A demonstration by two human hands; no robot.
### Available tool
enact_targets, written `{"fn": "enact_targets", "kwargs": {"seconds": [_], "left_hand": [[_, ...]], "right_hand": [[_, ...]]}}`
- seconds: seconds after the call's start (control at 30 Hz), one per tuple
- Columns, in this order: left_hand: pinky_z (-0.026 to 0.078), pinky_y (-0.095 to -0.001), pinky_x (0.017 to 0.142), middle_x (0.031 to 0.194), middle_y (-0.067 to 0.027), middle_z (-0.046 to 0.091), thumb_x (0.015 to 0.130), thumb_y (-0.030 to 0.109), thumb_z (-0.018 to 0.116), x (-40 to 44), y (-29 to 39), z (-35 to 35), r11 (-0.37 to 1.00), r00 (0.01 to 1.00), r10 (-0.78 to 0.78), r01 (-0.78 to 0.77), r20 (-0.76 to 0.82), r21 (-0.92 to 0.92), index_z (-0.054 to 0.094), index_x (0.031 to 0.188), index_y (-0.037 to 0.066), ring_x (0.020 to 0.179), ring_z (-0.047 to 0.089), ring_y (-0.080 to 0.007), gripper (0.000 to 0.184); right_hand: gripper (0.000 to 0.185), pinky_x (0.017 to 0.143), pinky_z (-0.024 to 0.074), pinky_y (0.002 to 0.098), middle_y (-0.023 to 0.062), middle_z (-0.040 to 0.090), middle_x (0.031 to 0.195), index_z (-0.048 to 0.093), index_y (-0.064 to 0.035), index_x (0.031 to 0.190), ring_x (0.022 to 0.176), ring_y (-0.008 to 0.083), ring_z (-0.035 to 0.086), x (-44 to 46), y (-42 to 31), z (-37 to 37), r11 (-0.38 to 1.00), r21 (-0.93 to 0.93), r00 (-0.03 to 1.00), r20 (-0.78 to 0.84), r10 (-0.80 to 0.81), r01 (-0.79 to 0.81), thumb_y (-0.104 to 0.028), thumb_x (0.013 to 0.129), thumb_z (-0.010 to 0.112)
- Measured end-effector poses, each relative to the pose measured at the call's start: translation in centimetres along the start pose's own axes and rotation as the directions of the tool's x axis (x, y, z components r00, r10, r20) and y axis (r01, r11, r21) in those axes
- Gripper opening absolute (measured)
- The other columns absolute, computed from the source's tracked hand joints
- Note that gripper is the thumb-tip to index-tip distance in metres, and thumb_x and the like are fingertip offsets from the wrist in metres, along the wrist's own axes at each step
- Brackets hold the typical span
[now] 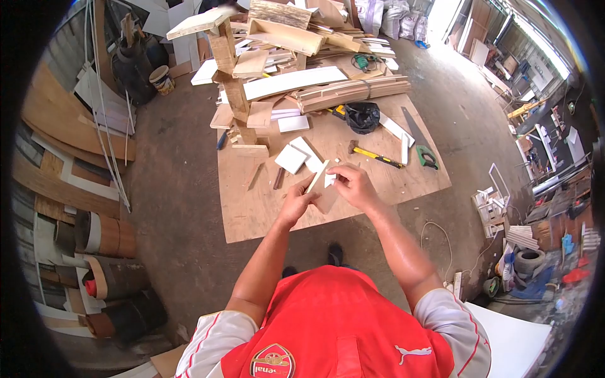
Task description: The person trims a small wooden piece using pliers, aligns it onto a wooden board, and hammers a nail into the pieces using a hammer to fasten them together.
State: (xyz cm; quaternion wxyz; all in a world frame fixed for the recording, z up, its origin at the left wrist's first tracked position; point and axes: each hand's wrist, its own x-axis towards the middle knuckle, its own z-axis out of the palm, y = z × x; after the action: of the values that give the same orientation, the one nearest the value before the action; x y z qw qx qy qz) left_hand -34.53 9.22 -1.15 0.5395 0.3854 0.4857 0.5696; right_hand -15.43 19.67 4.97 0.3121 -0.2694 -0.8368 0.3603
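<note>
My left hand [297,201] is closed around a small flat wooden board [326,198], which I hold tilted above the near part of the worktable. Pinched in the fingers of my right hand [354,187] is a small white piece [330,180], up against the board's face; it may be folded paper, but I cannot tell. Just beyond my hands, small white square boards [290,159] lie on the table. A hammer [376,155] with a yellow and black handle lies to their right, near a handsaw [421,138] with a green handle.
The plywood worktable [242,217] carries a stepped wooden stand [232,94] at left, stacked wood strips [353,92] and a black plastic bag [362,118]. Rolls of sheet material [104,234] lie at far left. A white cable [444,233] trails across the floor at right.
</note>
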Motion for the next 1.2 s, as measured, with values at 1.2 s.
{"fn": "enact_targets", "kwargs": {"seconds": [1.2], "left_hand": [[0.059, -0.0412, 0.084, 0.103, -0.0241, 0.078, 0.087, 0.014, 0.074, 3.9, 11.4, 5.5, 0.677, 0.974, 0.224, -0.135, -0.028, 0.723, 0.069, 0.137, -0.002, 0.095, 0.078, -0.0312, 0.052]], "right_hand": [[0.034, 0.079, 0.0596, 0.0293, 0.0059, 0.076, 0.099, 0.072, 0.0014, 0.124, 0.089, 0.0114, 0.072, 1.1, 3.4, 0.9, 0.864, 0.503, 0.917, -0.345, 0.197, 0.003, 0.000, 0.091, 0.082]]}}
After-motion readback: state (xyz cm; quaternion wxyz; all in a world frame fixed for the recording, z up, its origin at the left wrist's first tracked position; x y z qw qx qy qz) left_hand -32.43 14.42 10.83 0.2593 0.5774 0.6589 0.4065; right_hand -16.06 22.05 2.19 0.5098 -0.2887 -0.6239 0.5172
